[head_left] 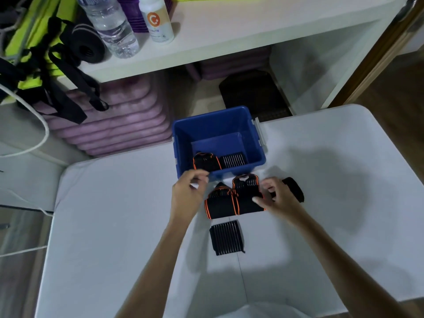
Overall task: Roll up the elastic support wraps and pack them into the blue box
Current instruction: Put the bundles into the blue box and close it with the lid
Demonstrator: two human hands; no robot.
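Observation:
The blue box [252, 134] stands at the table's far edge. Inside it lie an orange-trimmed black wrap [206, 161] and a ribbed black wrap [234, 159]. In front of the box, two orange-trimmed wraps [219, 204] [245, 193] lie side by side on the table. A ribbed black wrap [227, 241] lies nearer to me, and another black wrap [296, 189] lies behind my right hand. My left hand [189, 191] hovers at the box's front edge, its fingers loosely curled and holding nothing. My right hand [276, 196] is spread over the right end of the right orange-trimmed wrap, thumb touching it.
The white table [114, 226] spreads to the left and right of the wraps. Behind it a white shelf [229, 31] carries a water bottle [110, 24], a white bottle [157, 19] and black straps [59, 72]. Purple mats [119, 120] are stacked below it.

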